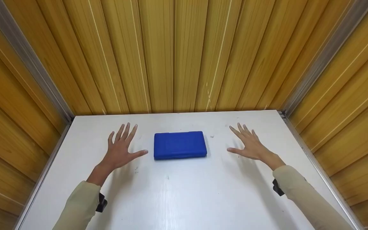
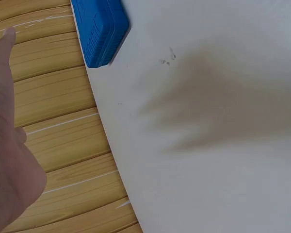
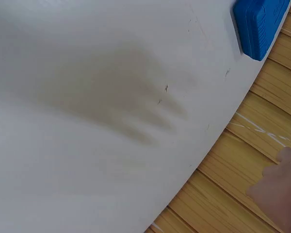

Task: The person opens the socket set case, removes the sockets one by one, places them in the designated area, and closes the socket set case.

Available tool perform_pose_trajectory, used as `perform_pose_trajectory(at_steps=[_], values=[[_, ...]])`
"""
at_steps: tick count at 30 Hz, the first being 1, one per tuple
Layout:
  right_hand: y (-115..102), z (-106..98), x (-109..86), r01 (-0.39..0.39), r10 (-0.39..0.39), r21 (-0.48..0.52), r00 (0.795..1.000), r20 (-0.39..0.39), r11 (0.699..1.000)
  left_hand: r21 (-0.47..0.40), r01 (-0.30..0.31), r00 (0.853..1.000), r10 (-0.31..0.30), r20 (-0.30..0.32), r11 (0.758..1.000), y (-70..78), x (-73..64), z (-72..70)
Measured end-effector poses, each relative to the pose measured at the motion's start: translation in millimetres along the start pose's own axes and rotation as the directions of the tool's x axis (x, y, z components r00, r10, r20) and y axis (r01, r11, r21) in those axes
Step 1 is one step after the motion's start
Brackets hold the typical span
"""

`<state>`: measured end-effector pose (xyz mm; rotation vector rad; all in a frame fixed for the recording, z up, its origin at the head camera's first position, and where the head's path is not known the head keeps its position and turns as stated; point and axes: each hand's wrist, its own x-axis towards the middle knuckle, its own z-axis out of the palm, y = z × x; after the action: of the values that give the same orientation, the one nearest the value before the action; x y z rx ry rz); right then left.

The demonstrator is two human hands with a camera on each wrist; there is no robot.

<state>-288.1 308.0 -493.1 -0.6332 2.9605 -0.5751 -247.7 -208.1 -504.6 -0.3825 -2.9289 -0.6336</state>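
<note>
A closed blue plastic case (image 1: 180, 145) lies flat on the white table (image 1: 184, 191), near the middle in the head view. To its left hovers my left hand (image 1: 120, 151), fingers spread and thumb pointing at the case without touching it. On the other side my right hand (image 1: 249, 145) is held over the table with its fingers spread, farther from the case. Both hands hold nothing and cast shadows on the tabletop. One ribbed end of the case shows at the top of each wrist view; part of the left hand (image 2: 14, 170) and of the right hand (image 3: 281, 187) appears at the frame edges.
Wood-patterned panels (image 1: 171, 57) stand behind the table and along both sides. Grey metal rails (image 1: 43, 64) run where the panels meet. Small marks (image 1: 212, 136) dot the tabletop. A dark band with a small device (image 1: 101, 203) sits at each wrist.
</note>
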Motion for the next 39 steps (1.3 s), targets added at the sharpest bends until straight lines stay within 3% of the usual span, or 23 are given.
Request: perform_pose_trajectory(at_steps=[4, 8, 13, 19, 24, 27, 31, 34, 39], values=[[-2, 8, 5.2, -0.031, 0.029, 0.094, 0.999, 0.022, 0.995, -0.131, 0.037, 0.999, -0.038, -0.003, 0.991, 3.4, 1.2, 8.7], [-4, 18, 8.1, -0.057, 0.048, 0.199, 0.998, 0.051, 0.978, -0.275, 0.08, 0.997, -0.076, 0.027, 0.958, 4.5, 1.7, 18.8], [-8, 35, 11.5, -0.058, 0.043, 0.305, 0.997, 0.058, 0.951, -0.428, 0.151, 0.988, -0.121, 0.097, 0.891, 4.4, 2.2, 35.5], [-18, 63, 20.4, -0.069, 0.044, 0.432, 0.997, 0.069, 0.899, -0.568, 0.182, 0.983, -0.136, 0.123, 0.803, 6.7, 6.5, 62.0], [-28, 87, 29.9, -0.076, 0.044, 0.522, 0.996, 0.072, 0.849, -0.634, 0.21, 0.978, -0.151, 0.147, 0.744, 9.4, 8.1, 82.3], [-34, 98, 38.3, -0.074, 0.044, 0.548, 0.997, 0.068, 0.833, -0.651, 0.224, 0.974, -0.173, 0.143, 0.725, 8.6, 8.4, 90.9], [-43, 110, 47.2, -0.098, 0.084, 0.606, 0.995, 0.051, 0.789, -0.688, 0.233, 0.971, -0.206, 0.123, 0.688, 11.2, 11.0, 101.7], [-48, 117, 51.5, -0.114, 0.117, 0.632, 0.992, 0.037, 0.767, -0.696, 0.248, 0.966, -0.226, 0.124, 0.674, 16.0, 14.6, 110.3], [-53, 125, 57.4, -0.094, 0.128, 0.64, 0.992, -0.007, 0.763, -0.7, 0.21, 0.975, -0.197, 0.1, 0.683, 21.7, 19.9, 117.7]])
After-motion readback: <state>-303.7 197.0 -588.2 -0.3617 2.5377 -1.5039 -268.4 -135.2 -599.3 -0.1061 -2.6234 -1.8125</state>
